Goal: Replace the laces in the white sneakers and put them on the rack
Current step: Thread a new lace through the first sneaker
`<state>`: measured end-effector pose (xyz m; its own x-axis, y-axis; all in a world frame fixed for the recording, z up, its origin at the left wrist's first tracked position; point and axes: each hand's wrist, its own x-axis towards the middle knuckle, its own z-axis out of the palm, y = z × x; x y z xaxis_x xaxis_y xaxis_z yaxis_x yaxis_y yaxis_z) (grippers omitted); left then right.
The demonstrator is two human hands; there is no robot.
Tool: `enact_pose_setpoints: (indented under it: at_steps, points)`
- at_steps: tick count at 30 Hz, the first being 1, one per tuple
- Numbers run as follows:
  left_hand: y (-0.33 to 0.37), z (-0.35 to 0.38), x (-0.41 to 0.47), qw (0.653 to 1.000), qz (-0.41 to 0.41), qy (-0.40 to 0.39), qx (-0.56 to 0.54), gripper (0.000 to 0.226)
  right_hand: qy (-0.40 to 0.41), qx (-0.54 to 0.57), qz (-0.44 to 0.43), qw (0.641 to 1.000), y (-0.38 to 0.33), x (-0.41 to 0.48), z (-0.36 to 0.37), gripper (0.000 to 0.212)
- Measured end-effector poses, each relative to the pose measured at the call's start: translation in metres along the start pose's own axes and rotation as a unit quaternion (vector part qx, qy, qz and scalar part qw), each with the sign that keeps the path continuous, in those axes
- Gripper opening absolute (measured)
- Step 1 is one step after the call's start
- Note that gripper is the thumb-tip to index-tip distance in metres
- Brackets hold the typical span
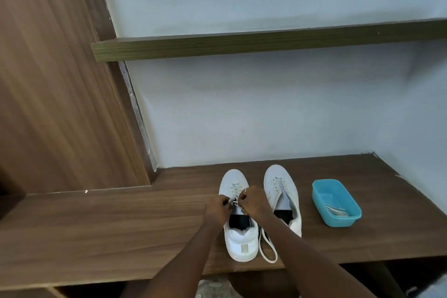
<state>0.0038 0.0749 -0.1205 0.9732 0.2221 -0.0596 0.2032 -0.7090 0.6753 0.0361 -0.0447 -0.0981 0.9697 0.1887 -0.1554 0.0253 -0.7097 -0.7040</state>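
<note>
Lacing stage: the left hand and right hand each pinch an end of the lace with curled fingers, meeting just above the tongue of the part-laced sneaker. This shoe lies under both hands, its long axis running from the heel below the wrists to the toe just beyond the knuckles. The unlaced sneaker stands parallel, just outside the right hand, which is therefore the nearer to it. A loose lace lies beneath the right forearm. Farther out on that side, a blue tub holds spare laces. The shelf, probably the rack, is well above both hands.
</note>
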Motion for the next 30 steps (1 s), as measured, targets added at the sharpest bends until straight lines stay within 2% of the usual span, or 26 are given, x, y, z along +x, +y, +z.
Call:
enact_pose_setpoints:
  at_steps: [4, 8, 14, 22, 27, 30]
  points:
    - [-0.005, 0.003, 0.004, 0.997, -0.026, 0.013, -0.067, 0.012, 0.026, -0.11, -0.029, 0.993, -0.004, -0.002, 0.002, 0.021]
    - [-0.006, 0.003, 0.004, 0.996, -0.022, 0.01, -0.081, 0.014, 0.055, -0.132, -0.027, 0.989, -0.004, -0.002, 0.005, 0.021]
    - [-0.008, 0.002, 0.004, 0.996, -0.011, 0.003, -0.085, 0.017, 0.054, -0.158, -0.055, 0.984, -0.005, 0.0, 0.011, 0.021]
    - [-0.012, 0.001, 0.005, 0.992, -0.013, 0.0, -0.122, 0.015, 0.089, -0.155, -0.059, 0.982, -0.005, 0.002, 0.018, 0.023]
    - [-0.017, 0.0, 0.005, 0.987, -0.03, -0.002, -0.158, 0.027, 0.067, -0.137, -0.088, 0.984, 0.0, 0.007, 0.018, 0.021]
    - [-0.023, 0.003, 0.008, 0.982, -0.045, -0.007, -0.183, 0.022, 0.062, -0.121, -0.089, 0.987, 0.001, 0.007, 0.017, 0.018]
